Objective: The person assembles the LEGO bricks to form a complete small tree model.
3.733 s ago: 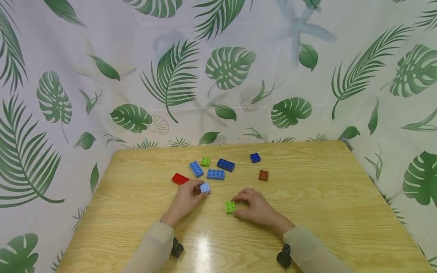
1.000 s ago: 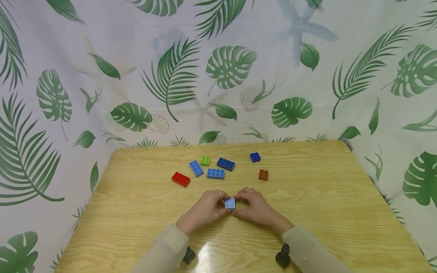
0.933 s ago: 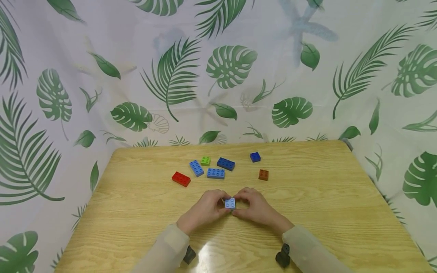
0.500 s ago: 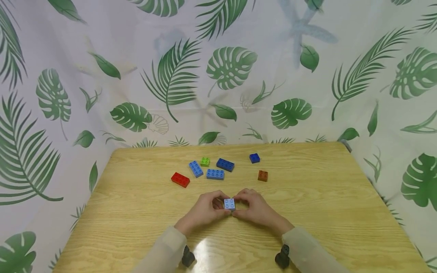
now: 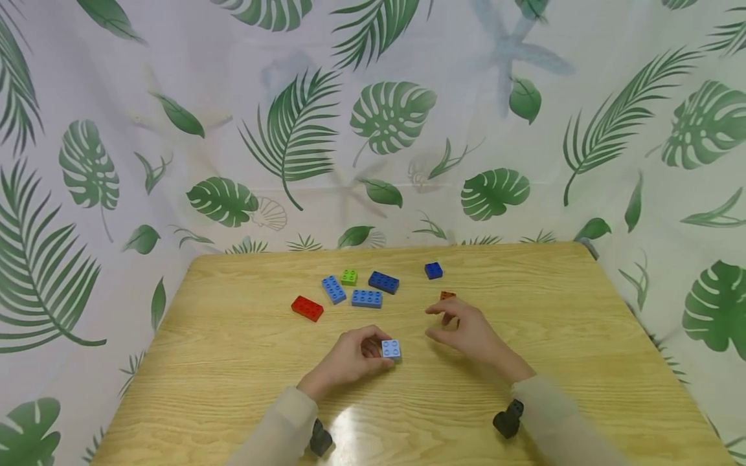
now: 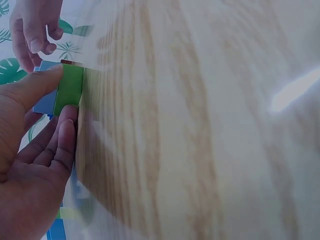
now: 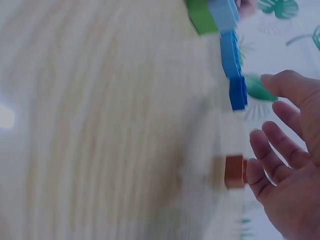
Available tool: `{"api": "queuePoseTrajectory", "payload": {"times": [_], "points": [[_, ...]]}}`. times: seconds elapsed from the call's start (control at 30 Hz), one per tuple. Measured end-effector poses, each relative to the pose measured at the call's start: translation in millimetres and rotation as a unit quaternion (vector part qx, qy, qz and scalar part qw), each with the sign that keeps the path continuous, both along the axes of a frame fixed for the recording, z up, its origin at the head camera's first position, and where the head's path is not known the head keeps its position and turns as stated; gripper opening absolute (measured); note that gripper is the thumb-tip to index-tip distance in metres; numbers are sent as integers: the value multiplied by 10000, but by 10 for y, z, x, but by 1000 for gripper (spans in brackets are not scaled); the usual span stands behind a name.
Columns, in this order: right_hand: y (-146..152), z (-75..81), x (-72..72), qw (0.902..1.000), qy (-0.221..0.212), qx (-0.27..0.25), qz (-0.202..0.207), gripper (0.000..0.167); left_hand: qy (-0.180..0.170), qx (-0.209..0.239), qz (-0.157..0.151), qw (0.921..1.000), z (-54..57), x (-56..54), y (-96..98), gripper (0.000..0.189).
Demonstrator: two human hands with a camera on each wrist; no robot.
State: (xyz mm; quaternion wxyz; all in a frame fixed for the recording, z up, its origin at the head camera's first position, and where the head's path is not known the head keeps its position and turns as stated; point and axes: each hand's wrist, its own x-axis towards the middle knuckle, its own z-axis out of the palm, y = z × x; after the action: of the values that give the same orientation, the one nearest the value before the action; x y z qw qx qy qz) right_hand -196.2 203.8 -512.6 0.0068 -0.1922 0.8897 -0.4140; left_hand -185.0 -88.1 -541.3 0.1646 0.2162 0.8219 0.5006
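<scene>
My left hand (image 5: pixel 350 359) pinches a small stack of two square toy bricks standing on the table. On top is the light blue brick (image 5: pixel 390 348); beneath it sits the lime green brick (image 6: pixel 70 89), best seen in the left wrist view. My right hand (image 5: pixel 474 336) holds nothing, its thumb and fingers apart, over the table right of the stack. Just beyond it lies a brown square brick (image 7: pixel 234 171), partly hidden behind that hand in the head view.
Further back on the wooden table (image 5: pixel 233 382) lie a red brick (image 5: pixel 307 308), two medium-blue bricks, one (image 5: pixel 366 298) lying crosswise, a second lime green brick (image 5: pixel 349 277), a dark blue long brick (image 5: pixel 383 281) and a dark blue square brick (image 5: pixel 433 270). A leaf-patterned cloth (image 5: pixel 326 194) hangs behind.
The left hand brought the light blue brick onto the lime green brick, which the right hand was holding. Since half a second ago, the right hand has let go and moved right, towards the brown brick.
</scene>
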Motion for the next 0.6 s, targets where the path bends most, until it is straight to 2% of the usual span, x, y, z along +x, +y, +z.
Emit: {"api": "queuePoseTrajectory", "payload": {"times": [0.1, 0.3, 0.6], "points": [[127, 1, -60, 9996, 116, -45, -254, 38, 0, 4, -10, 10000, -8, 1, 3, 32], [302, -37, -192, 9978, -103, -33, -647, 40, 46, 47, -38, 10000, -18, 16, 1, 33], [369, -96, -321, 9959, -301, 210, -822, 51, 7, 132, -13, 9999, -25, 7, -11, 34]]}}
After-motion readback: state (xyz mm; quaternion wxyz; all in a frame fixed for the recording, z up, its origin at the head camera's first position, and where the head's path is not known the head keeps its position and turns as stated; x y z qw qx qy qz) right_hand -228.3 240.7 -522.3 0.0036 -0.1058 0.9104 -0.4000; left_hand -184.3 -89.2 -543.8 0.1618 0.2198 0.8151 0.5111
